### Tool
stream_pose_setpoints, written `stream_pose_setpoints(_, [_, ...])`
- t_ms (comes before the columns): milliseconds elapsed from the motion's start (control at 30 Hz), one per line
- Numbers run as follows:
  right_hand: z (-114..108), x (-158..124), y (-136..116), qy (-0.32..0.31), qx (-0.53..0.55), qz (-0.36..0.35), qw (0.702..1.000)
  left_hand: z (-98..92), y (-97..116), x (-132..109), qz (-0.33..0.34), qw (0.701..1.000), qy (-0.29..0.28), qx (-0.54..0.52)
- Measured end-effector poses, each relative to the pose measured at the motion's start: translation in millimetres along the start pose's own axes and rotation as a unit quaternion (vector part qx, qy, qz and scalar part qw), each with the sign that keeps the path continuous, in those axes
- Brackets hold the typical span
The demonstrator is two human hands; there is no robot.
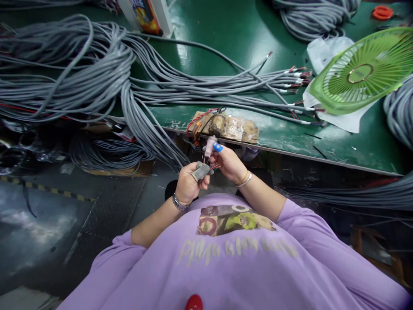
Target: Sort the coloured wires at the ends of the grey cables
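Apparently to keep them steady, my left hand pinches some thin coloured wires under its grey-covered thumb, while my right hand has its fingertips closed on them from the other side. They're just off the worktop's front edge, near the wooden board, where grey cables spill over, perhaps leaving their ends within my reach.

Cables lie on the table, left of a fan, behind a board.
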State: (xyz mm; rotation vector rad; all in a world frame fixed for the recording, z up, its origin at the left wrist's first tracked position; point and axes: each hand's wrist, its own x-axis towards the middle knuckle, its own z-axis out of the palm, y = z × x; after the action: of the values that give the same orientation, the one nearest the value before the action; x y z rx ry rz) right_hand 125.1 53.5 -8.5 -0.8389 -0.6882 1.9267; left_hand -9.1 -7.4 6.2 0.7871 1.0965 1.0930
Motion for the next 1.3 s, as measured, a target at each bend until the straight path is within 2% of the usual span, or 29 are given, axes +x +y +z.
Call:
stream_pose_setpoints(233, [3.9, 0.3, -4.3, -0.011, 0.01, 0.009, 1.0, 4.6, 3.5, 3.3, 0.009, 1.0, -0.001, -0.008])
stream_pose_setpoints(433, [-1.6, 8.1, 1.9, 0.007, 0.025, 0.008, 1.0, 5.2, 5.4, 4.9, -0.003, 1.0, -0.002, -0.016])
stream_pose_setpoints(633, [1.1, 18.6, 3.3, 0.011, 0.059, 0.045, 0.997, 6.5, 4.3, 7.5, -0.007, 1.0, -0.006, -0.02])
stream_pose_setpoints(900, [11.9, 19.2, 0.0, 0.055, 0.104, 0.048, 0.992, 7.7, 0.1, 11.9, -0.016, 1.0, -0.004, -0.019])
stream_pose_setpoints(1067, [8.0, 14.8, 1.9, 0.034, 0.12, 0.07, 0.99, 6.6, 0.6, 6.9, 0.0, 1.0, 0.019, -0.01])
stream_pose_setpoints(1300, [0.0, 7.6, -0.7, -0.019, 0.084, 0.077, 0.993, -0.8, -7.8, -7.2, 0.039, 0.999, 0.018, 0.01])
